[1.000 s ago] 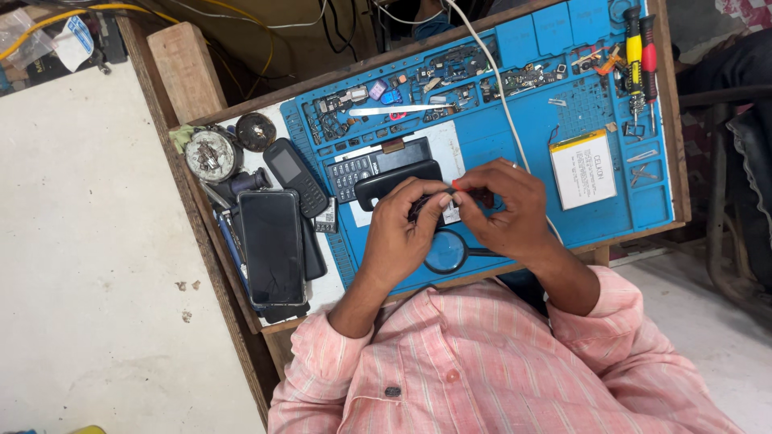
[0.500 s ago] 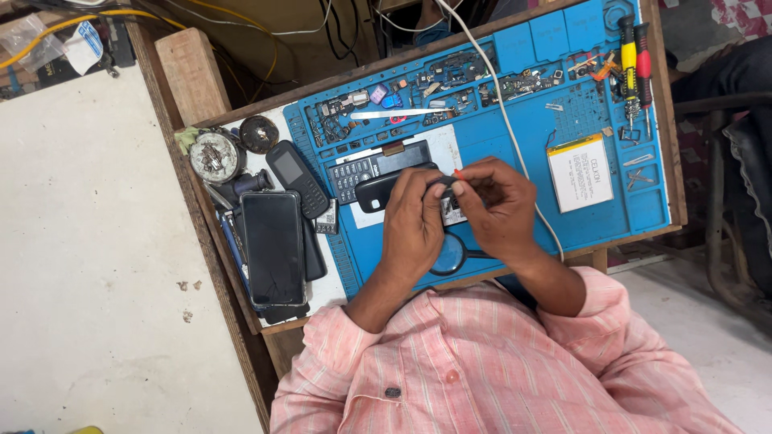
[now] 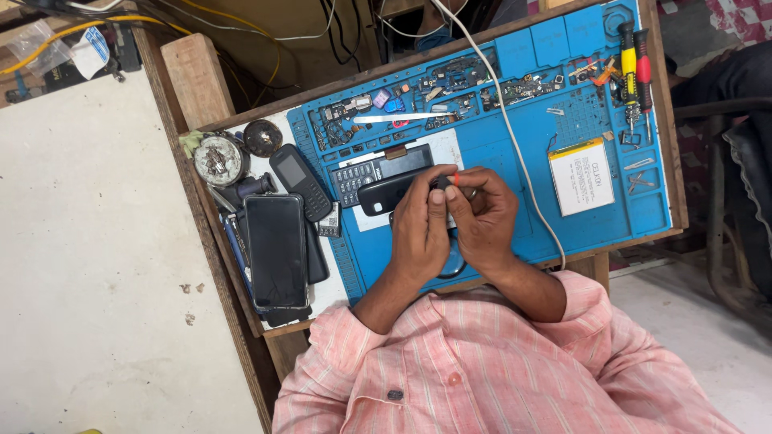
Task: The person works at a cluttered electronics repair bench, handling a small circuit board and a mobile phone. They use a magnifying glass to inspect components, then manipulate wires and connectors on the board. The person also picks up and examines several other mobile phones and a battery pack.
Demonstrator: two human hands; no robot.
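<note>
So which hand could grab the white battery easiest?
Probably the right hand: it sits nearer the white battery, with only the white cable between. The left hand is farther, against the black phone.

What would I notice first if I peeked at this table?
First the bright blue mat covering most of the wooden table, with two hands meeting in its middle: the left hand and right hand work on a small black phone. To the left lies a pile of dark phones; two screwdrivers sit at the mat's far right corner.
</note>
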